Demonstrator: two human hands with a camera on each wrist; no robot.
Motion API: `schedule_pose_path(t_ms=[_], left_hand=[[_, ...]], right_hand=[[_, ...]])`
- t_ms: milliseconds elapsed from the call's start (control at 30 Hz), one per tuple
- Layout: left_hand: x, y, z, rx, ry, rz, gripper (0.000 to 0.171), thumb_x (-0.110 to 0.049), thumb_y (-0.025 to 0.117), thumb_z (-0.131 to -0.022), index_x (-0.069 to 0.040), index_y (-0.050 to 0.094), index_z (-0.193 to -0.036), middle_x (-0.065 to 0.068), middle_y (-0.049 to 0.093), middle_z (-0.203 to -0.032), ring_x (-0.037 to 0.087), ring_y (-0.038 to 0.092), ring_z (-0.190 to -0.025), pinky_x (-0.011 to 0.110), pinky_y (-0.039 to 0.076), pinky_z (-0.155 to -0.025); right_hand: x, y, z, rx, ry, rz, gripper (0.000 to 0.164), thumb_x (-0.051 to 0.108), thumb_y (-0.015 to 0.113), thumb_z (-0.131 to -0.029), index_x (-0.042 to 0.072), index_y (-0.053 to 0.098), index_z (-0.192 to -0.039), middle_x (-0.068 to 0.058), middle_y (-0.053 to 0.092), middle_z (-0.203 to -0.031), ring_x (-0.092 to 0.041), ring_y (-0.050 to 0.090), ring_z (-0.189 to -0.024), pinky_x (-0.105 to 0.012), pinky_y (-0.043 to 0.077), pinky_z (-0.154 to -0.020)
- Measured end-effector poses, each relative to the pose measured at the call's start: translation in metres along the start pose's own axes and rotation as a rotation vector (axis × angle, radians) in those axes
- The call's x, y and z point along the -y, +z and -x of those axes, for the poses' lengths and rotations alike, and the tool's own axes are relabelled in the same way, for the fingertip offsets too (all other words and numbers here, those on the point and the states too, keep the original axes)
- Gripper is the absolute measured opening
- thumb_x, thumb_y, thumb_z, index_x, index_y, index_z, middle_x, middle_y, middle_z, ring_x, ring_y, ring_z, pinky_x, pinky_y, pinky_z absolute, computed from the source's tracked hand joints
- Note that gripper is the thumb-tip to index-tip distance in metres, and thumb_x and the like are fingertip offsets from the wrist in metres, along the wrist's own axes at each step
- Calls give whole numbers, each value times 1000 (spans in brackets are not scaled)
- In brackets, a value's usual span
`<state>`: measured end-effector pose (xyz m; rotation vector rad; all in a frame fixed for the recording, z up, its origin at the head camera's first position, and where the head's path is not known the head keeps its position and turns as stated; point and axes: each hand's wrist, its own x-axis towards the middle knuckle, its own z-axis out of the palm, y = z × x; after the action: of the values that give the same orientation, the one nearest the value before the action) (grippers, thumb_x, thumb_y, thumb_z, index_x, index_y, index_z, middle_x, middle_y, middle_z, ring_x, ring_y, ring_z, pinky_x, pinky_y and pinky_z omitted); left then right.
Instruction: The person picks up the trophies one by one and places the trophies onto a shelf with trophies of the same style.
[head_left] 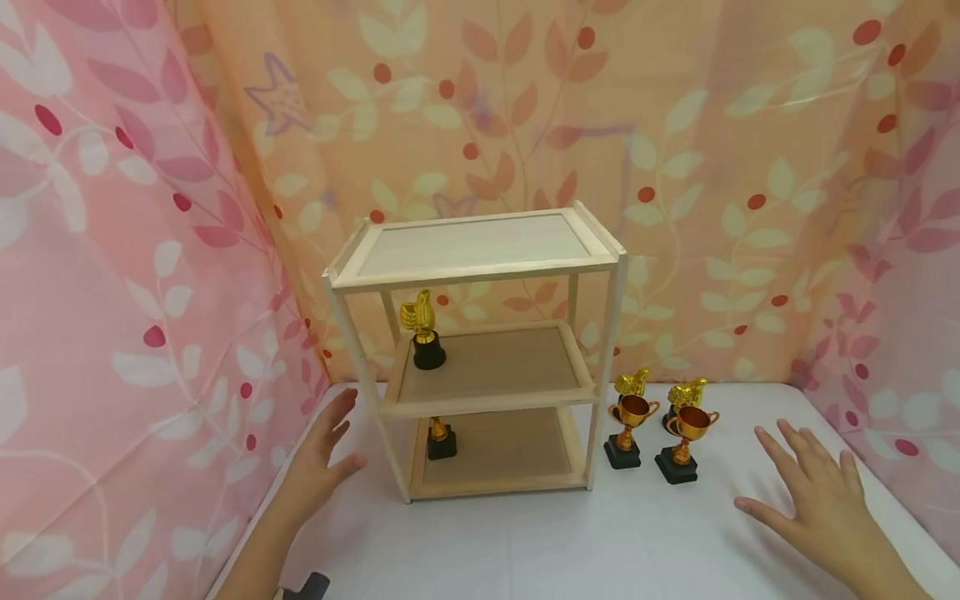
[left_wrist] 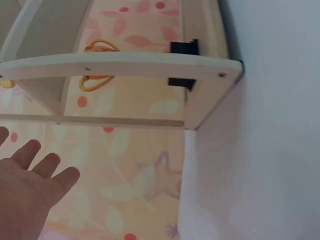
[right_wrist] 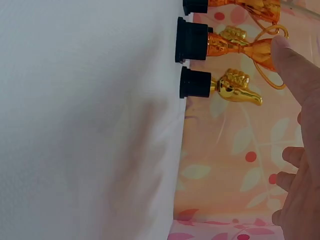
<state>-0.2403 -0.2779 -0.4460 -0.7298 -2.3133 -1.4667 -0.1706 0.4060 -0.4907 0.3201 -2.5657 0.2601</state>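
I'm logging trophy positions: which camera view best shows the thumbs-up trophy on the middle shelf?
The head view: the thumbs-up trophy stands whole and unobstructed on the middle shelf. The left wrist view shows only a bit of gold, apparently its top, at the left edge; the right wrist view shows none of it.

A white table [head_left: 510, 546] under a three-tiered shelf [head_left: 476, 243], two cup trophies [head_left: 682, 452] and two thumbs-up trophies [head_left: 687, 392].

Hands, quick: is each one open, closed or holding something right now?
Left hand: open, holding nothing, beside the shelf.
Right hand: open, holding nothing, near a cup.
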Motion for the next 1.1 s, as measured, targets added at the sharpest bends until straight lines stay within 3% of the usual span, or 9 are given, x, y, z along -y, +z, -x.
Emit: schedule_pose_path(t_ms=[67,167,367,533,667,867,1100], left_hand=[[-1,1,-4,-1,21,64,95,5,79,-82,-13,29,-161,17,35,-163,10,35,-150,17,33,-116],[-4,4,-12,-9,17,102,86,5,78,-85,-12,36,-157,15,44,-157,7,43,-144,20,38,-114],[-10,12,-20,-50,-71,145,60,-1,75,-91,-5,49,-145,11,57,-141,7,58,-128,24,49,-105],[-9,19,-19,-32,-149,231,48,3,71,-93,4,52,-137,10,63,-128,13,65,-119,24,56,-94],[-10,24,-20,-40,-195,196,40,-1,74,-92,7,58,-128,15,68,-118,18,69,-111,23,58,-90],[-13,28,-25,-31,-245,131,35,-13,79,-91,3,64,-118,24,72,-116,22,72,-105,22,58,-88],[-11,29,-26,-18,-229,195,28,-7,72,-95,3,62,-119,28,69,-117,14,72,-105,23,57,-91]], right_hand=[[0,1,0,5,1,2,119,56,88,-69,23,24,-164,-25,21,-167,-52,10,-153,-71,-21,-114],[1,2,0,10,14,-1,119,55,88,-70,23,23,-164,-25,21,-167,-53,10,-153,-70,-21,-114],[3,6,-2,5,23,-41,116,53,88,-71,23,25,-163,-25,25,-165,-53,14,-152,-69,-19,-116],[4,10,1,11,28,-64,115,51,89,-71,23,27,-163,-25,27,-164,-54,18,-150,-70,-18,-117],[3,13,2,17,32,-68,115,51,89,-71,23,26,-163,-26,28,-163,-53,17,-151,-70,-18,-117],[3,16,2,10,35,-89,114,49,90,-69,22,29,-162,-27,31,-161,-53,20,-150,-70,-16,-117],[5,19,-1,53,56,-95,114,49,89,-72,23,26,-163,-28,31,-159,-54,22,-146,-68,-18,-117]])
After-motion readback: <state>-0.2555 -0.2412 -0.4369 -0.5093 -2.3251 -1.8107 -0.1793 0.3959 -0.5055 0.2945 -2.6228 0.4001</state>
